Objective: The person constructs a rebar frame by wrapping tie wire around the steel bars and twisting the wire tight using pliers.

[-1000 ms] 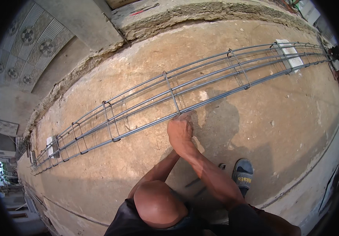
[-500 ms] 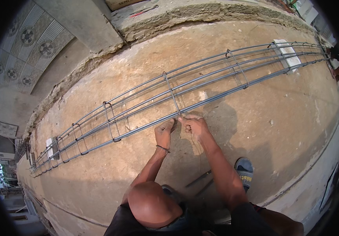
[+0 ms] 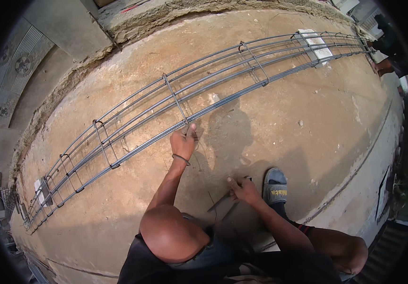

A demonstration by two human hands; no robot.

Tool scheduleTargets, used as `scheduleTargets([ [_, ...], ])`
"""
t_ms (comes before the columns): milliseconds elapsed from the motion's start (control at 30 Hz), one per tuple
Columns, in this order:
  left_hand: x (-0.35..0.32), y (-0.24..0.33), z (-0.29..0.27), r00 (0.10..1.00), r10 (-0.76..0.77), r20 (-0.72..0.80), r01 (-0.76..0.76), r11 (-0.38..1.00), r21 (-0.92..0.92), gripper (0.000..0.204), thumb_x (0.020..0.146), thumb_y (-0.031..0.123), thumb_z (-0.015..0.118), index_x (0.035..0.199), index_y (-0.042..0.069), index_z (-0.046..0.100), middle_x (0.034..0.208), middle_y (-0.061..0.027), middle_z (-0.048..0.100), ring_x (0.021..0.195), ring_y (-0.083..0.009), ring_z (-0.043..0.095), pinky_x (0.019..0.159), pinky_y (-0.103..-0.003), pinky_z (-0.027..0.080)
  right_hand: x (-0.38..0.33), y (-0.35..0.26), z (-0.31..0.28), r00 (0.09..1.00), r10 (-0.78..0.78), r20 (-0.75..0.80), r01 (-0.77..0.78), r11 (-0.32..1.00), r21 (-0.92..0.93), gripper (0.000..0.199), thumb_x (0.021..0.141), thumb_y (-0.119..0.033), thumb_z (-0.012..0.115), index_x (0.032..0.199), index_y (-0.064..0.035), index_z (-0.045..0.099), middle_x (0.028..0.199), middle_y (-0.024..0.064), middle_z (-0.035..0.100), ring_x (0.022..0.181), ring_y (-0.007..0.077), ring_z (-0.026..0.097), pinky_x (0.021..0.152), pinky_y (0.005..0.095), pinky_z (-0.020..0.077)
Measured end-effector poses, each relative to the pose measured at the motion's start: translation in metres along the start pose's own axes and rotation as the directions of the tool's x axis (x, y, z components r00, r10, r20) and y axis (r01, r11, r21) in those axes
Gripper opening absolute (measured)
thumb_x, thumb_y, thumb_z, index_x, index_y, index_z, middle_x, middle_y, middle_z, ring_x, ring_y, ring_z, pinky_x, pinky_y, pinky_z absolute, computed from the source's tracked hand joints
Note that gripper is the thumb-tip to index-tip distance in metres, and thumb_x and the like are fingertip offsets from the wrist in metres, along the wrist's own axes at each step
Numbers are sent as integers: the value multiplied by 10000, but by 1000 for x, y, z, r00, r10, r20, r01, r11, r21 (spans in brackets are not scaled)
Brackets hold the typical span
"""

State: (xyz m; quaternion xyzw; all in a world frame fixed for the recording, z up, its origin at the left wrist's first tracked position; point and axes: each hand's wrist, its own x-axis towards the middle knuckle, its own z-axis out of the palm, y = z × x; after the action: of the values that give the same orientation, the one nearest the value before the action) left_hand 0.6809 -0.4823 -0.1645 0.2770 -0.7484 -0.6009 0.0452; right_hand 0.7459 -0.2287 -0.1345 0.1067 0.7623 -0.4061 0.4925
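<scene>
A long cage of steel rebar (image 3: 223,101) crosses the ground in front of me, with square stirrups set along it. My left hand (image 3: 184,142) is at the near bar, where one stirrup (image 3: 175,98) meets it. Its fingers are closed in a pinch there; what lies between them is hidden. Low by my foot, my right hand (image 3: 244,190) is closed around a dark, narrow metal tool (image 3: 219,203), whose kind I cannot make out. A thin wire (image 3: 212,201) shows near the tool's lower end.
White blocks lie under the cage at the right (image 3: 321,53) and left (image 3: 39,193). Another person (image 3: 389,49) is at its far right end. My sandalled foot (image 3: 276,188) stands beside my right hand. A rough concrete ledge (image 3: 166,18) runs along the back.
My right hand has left the stirrup joint and come down to the dark tool on the ground, closing on it. My left hand stays at the joint. The view has shifted.
</scene>
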Motion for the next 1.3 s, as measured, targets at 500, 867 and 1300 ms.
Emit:
scheduleTargets([
  [500,-11,-21,-7,996,-64,66,92,710,-698,254,939,154,626,1128,-15,629,928,-101,672,857,-225,656,753,-335,551,-12,44,64,823,-111,-557,-112,930,-350,371,761,-284,705,954,13,595,882,193,674,779,321,672,752,396,535],
  [867,-22,-10,-11,997,-71,31,76,806,-588,378,920,169,649,1236,-16,558,1020,-123,656,891,-215,632,753,-332,525,6,-88,-4,606,-757,-243,686,653,-321,330,699,148,478,982,37,606,1229,157,483,1121,249,527,895,327,464],
  [1300,-74,53,-17,982,185,28,-181,977,-116,326,946,300,625,1029,-6,705,897,-134,722,959,-175,648,802,-313,502,8,-122,-14,789,-482,380,89,703,706,200,852,40,525,1040,26,591,1041,123,622,984,300,643,835,403,546],
])
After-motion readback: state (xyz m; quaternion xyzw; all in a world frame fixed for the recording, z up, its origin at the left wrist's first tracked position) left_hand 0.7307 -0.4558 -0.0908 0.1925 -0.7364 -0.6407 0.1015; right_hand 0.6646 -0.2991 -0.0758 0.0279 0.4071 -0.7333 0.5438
